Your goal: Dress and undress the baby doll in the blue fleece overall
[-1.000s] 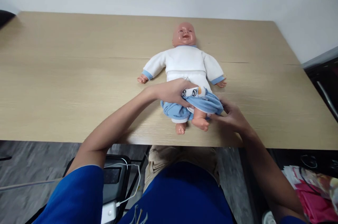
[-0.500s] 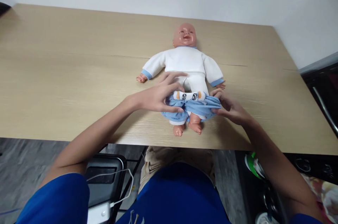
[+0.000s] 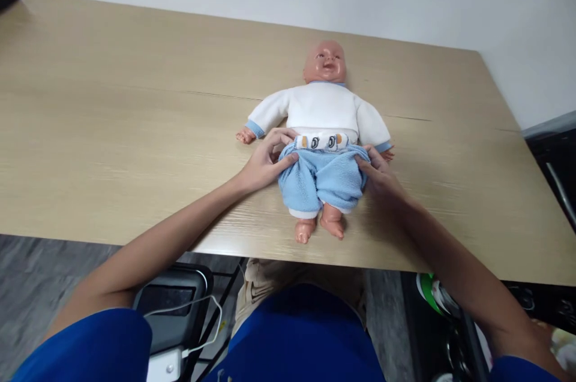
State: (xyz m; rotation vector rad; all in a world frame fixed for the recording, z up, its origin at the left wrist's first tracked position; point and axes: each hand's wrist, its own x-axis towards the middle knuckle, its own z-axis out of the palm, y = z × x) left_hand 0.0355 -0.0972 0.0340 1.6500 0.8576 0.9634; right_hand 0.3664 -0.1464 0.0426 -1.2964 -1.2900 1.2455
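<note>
Blue pants (image 3: 339,184) are worn by a doll (image 3: 332,67), which is laid face up on a table (image 3: 135,130), feet toward the near edge. Either side of the waist (image 3: 323,143) is gripped, one by the left hand (image 3: 264,161) and one by the right hand (image 3: 383,177), each closed in a pinch. By judgement, both sides are best drawn evenly, without the shirt (image 3: 321,107) being caught.

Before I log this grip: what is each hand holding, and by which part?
The blue pants: the left hand grips their upper edge at one side, the right hand at the opposite side.
</note>
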